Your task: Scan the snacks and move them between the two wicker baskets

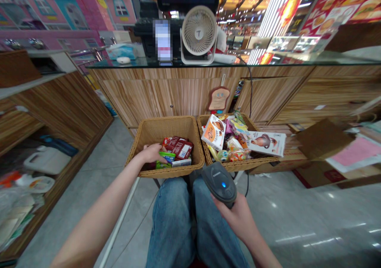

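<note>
My left hand (151,153) reaches over the rim of the left wicker basket (166,122), its fingers closed on a green packet (167,158) and partly hidden. Beside that packet lie dark red packages (183,149) and a small white box (181,163). My right hand (235,212) grips a dark barcode scanner (218,180) with a lit blue light, above my knees. The scanner's head points toward the right wicker basket (247,164), which is heaped with snack packs. A white-and-orange box (214,132) and a long white box (266,143) rest on that heap.
Behind the baskets stands a wood-grain counter (143,97) with a glass top, carrying a fan (199,33) and a lit phone (163,41). A bread-shaped tag (219,99) hangs on its front. An open carton (324,141) is at the right; shelves (68,129) stand at the left.
</note>
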`<move>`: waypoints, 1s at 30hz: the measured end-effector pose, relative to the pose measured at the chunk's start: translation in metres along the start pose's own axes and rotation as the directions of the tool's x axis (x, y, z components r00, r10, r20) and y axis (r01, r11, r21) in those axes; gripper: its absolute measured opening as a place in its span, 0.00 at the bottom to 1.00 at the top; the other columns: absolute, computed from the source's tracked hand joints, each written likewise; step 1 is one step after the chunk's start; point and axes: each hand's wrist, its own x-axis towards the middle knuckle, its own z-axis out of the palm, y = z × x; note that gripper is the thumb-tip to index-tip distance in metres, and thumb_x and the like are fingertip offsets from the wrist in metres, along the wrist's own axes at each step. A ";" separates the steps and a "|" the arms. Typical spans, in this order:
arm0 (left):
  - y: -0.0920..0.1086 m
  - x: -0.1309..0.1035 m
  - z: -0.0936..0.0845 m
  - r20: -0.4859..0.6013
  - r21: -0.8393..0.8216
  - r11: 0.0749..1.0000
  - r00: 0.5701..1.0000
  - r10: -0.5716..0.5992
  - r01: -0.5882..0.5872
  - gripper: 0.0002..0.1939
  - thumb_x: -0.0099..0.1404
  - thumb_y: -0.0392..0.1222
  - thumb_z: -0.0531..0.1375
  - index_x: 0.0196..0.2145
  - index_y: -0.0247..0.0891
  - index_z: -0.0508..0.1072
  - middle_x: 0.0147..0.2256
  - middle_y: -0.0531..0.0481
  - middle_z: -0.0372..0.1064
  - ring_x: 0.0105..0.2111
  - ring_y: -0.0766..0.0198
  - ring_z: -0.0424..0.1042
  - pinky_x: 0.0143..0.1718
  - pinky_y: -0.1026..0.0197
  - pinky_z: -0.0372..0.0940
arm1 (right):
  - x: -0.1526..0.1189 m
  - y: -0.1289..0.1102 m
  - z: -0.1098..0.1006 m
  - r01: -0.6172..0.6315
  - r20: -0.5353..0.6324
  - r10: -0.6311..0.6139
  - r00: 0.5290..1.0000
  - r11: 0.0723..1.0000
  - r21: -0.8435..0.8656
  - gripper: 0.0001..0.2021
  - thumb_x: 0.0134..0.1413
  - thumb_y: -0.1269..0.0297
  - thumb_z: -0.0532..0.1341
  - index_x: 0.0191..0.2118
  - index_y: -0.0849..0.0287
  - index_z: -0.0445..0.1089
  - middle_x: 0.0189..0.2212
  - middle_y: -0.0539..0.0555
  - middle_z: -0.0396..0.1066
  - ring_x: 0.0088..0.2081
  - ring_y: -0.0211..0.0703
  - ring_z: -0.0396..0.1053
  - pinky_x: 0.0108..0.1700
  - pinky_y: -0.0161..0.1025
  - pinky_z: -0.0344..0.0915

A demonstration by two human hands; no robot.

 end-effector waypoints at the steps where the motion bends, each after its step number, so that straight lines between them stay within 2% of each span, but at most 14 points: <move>1: 0.000 -0.001 -0.002 -0.043 -0.032 0.999 0.999 0.015 -0.016 0.27 0.51 0.61 0.71 0.46 0.47 0.80 0.46 0.50 0.78 0.52 0.47 0.75 0.58 0.49 0.62 | 0.000 0.000 0.000 0.003 0.001 -0.003 1.000 1.000 0.001 0.10 0.61 0.59 0.64 0.35 0.61 0.78 0.28 0.56 0.80 0.31 0.52 0.78 0.35 0.39 0.73; 3: 0.002 -0.002 -0.004 -0.167 -0.116 0.989 0.984 0.068 -0.088 0.27 0.53 0.60 0.71 0.47 0.45 0.79 0.45 0.50 0.75 0.50 0.50 0.75 0.56 0.53 0.64 | 0.000 0.001 0.001 0.005 0.009 -0.005 1.000 1.000 0.003 0.10 0.60 0.60 0.64 0.35 0.61 0.78 0.29 0.56 0.81 0.31 0.52 0.78 0.35 0.39 0.74; 5: 0.006 -0.002 -0.005 -0.283 -0.192 0.959 0.948 0.147 -0.206 0.27 0.55 0.58 0.70 0.48 0.43 0.78 0.45 0.49 0.73 0.49 0.52 0.74 0.55 0.55 0.66 | 0.000 0.001 0.002 0.002 0.013 -0.002 1.000 1.000 0.004 0.10 0.60 0.59 0.64 0.37 0.61 0.78 0.31 0.57 0.82 0.33 0.53 0.78 0.37 0.40 0.74; 8: 0.013 0.002 -0.003 -0.338 -0.262 0.903 0.909 0.244 -0.340 0.21 0.62 0.56 0.66 0.48 0.42 0.78 0.47 0.47 0.73 0.50 0.53 0.73 0.58 0.55 0.65 | 0.001 0.001 0.004 -0.008 0.025 0.008 1.000 1.000 0.001 0.10 0.60 0.59 0.64 0.38 0.61 0.78 0.32 0.56 0.82 0.33 0.52 0.79 0.38 0.40 0.75; 10: 0.016 0.006 0.002 -0.306 -0.321 0.874 0.913 0.270 -0.365 0.20 0.63 0.53 0.66 0.48 0.42 0.77 0.48 0.47 0.75 0.51 0.54 0.74 0.60 0.53 0.64 | 0.001 0.001 0.004 -0.007 0.031 0.007 1.000 1.000 -0.001 0.10 0.61 0.59 0.64 0.37 0.61 0.78 0.31 0.56 0.82 0.33 0.52 0.78 0.37 0.39 0.74; 14: 0.012 0.012 0.013 -0.142 -0.557 0.774 0.953 0.266 -0.299 0.36 0.54 0.50 0.72 0.58 0.39 0.69 0.53 0.43 0.75 0.50 0.54 0.76 0.56 0.52 0.68 | 0.001 -0.001 0.005 0.009 0.011 -0.009 1.000 1.000 0.002 0.09 0.60 0.59 0.64 0.36 0.60 0.77 0.30 0.55 0.81 0.31 0.52 0.78 0.36 0.39 0.74; 16: 0.009 0.011 0.016 -0.052 -0.626 0.739 0.959 0.279 -0.249 0.40 0.52 0.48 0.73 0.60 0.39 0.68 0.55 0.41 0.74 0.51 0.53 0.76 0.55 0.51 0.69 | 0.001 -0.001 0.005 0.005 0.014 -0.005 1.000 1.000 0.002 0.10 0.61 0.59 0.64 0.36 0.60 0.77 0.29 0.56 0.81 0.31 0.52 0.78 0.35 0.39 0.74; 18: 0.006 0.009 0.015 -0.016 -0.549 0.806 0.967 0.253 -0.220 0.36 0.51 0.46 0.73 0.57 0.39 0.72 0.55 0.41 0.74 0.54 0.50 0.75 0.58 0.49 0.68 | 0.001 -0.001 0.005 0.001 0.020 -0.001 1.000 1.000 -0.001 0.10 0.61 0.59 0.63 0.36 0.60 0.77 0.30 0.56 0.81 0.32 0.53 0.79 0.35 0.39 0.74; 21: 0.006 0.003 0.011 -0.057 -0.242 0.957 0.987 0.151 -0.160 0.28 0.50 0.46 0.73 0.50 0.42 0.78 0.57 0.42 0.73 0.60 0.42 0.69 0.63 0.42 0.62 | 0.001 0.000 0.005 0.002 0.018 -0.002 1.000 1.000 -0.008 0.10 0.60 0.59 0.64 0.36 0.61 0.77 0.30 0.56 0.81 0.32 0.52 0.78 0.36 0.39 0.74; 23: 0.007 0.000 0.009 -0.064 -0.108 0.984 0.989 0.134 -0.140 0.24 0.51 0.49 0.73 0.46 0.44 0.80 0.56 0.43 0.74 0.62 0.39 0.67 0.62 0.39 0.60 | 0.001 0.000 0.005 -0.001 0.017 0.001 1.000 1.000 -0.007 0.10 0.60 0.59 0.64 0.35 0.60 0.77 0.28 0.56 0.80 0.30 0.52 0.78 0.35 0.39 0.74; 25: 0.006 -0.002 0.009 -0.045 -0.100 0.982 0.986 0.159 -0.163 0.20 0.53 0.51 0.72 0.44 0.45 0.80 0.51 0.45 0.77 0.59 0.40 0.69 0.61 0.40 0.60 | 0.001 0.000 0.006 -0.003 0.020 0.003 1.000 1.000 0.003 0.10 0.61 0.59 0.64 0.35 0.60 0.77 0.27 0.55 0.80 0.30 0.52 0.78 0.35 0.39 0.74; 28: 0.004 -0.002 0.009 -0.036 -0.196 0.954 0.974 0.224 -0.226 0.20 0.56 0.52 0.71 0.45 0.44 0.79 0.44 0.50 0.80 0.52 0.49 0.75 0.60 0.50 0.61 | 0.000 0.001 0.007 0.005 0.021 -0.005 1.000 1.000 0.010 0.10 0.61 0.59 0.64 0.37 0.61 0.78 0.30 0.56 0.81 0.32 0.53 0.79 0.36 0.39 0.74; 30: 0.004 0.000 0.009 -0.094 -0.288 0.909 0.953 0.287 -0.302 0.22 0.60 0.56 0.68 0.47 0.43 0.77 0.43 0.52 0.81 0.46 0.56 0.78 0.56 0.57 0.64 | 0.000 0.002 0.007 0.009 0.021 -0.009 1.000 1.000 0.004 0.11 0.61 0.59 0.63 0.37 0.61 0.78 0.31 0.57 0.82 0.33 0.53 0.79 0.36 0.39 0.74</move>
